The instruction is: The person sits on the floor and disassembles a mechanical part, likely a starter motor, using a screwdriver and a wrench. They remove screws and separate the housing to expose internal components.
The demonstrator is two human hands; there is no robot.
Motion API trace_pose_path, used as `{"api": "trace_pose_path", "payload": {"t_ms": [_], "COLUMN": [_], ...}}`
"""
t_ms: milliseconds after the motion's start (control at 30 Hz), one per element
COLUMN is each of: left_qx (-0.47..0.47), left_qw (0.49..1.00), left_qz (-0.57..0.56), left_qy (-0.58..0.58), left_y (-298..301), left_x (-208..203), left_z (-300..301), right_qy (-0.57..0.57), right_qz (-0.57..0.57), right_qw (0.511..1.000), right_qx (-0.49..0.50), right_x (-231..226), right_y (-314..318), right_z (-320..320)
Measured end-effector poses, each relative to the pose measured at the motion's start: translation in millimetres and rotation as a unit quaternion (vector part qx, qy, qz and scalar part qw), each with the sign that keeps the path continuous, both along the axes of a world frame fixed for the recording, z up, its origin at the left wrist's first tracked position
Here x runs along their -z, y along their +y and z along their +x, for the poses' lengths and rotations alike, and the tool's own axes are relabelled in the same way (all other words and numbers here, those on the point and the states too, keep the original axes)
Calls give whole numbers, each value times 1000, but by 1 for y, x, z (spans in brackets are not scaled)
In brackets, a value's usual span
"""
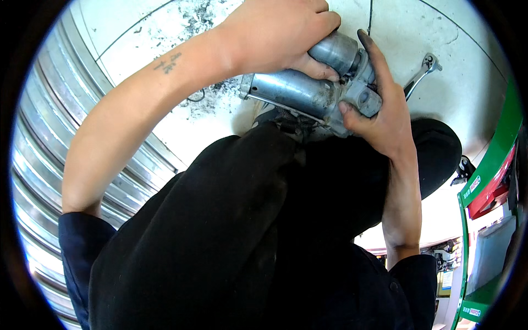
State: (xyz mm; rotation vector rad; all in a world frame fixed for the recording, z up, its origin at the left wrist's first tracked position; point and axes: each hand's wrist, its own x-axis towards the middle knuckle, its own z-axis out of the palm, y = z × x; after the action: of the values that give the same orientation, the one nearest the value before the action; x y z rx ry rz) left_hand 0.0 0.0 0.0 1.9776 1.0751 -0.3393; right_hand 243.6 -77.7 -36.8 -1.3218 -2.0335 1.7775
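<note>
A metal starter motor (291, 92) lies on its side just in front of my knees, its long cylinder pointing left. The smaller cylinder, a solenoid (336, 52), sits along its far side. My left hand (291, 33) reaches over from the left and is wrapped round the solenoid, its thumb between the two cylinders. With the fingers on the far side and the thumb on the near side, my right hand (385, 107) grips the cast end housing (364, 99) at the right. Dark grease stains the right fingertips.
A ratchet wrench (423, 72) rests on the pale tiled floor, right of my right hand. Black grime (201, 22) is scattered on the tiles beyond my left forearm. A ribbed metal shutter (47, 148) lines the left side. Green shelving (498, 140) with red items stands at the right.
</note>
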Motion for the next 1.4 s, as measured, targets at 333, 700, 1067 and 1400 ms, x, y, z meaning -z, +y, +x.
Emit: {"api": "trace_pose_path", "payload": {"t_ms": [333, 700, 1067, 1400], "left_qx": [-82, -137, -155, -128], "left_qw": [997, 985, 983, 980], "left_qz": [10, 93, 86, 126], "left_qy": [-11, 49, 51, 83], "left_y": [-12, -79, -86, -72], "left_x": [17, 25, 23, 5], "left_z": [1, 4, 2, 15], "right_qy": [-45, -160, -139, -283], "right_qz": [28, 129, 197, 484], "right_qw": [992, 961, 969, 825], "right_qx": [112, 184, 50, 74], "right_x": [-7, -24, -44, 22], "right_y": [2, 14, 52, 176], "right_z": [4, 39, 32, 37]}}
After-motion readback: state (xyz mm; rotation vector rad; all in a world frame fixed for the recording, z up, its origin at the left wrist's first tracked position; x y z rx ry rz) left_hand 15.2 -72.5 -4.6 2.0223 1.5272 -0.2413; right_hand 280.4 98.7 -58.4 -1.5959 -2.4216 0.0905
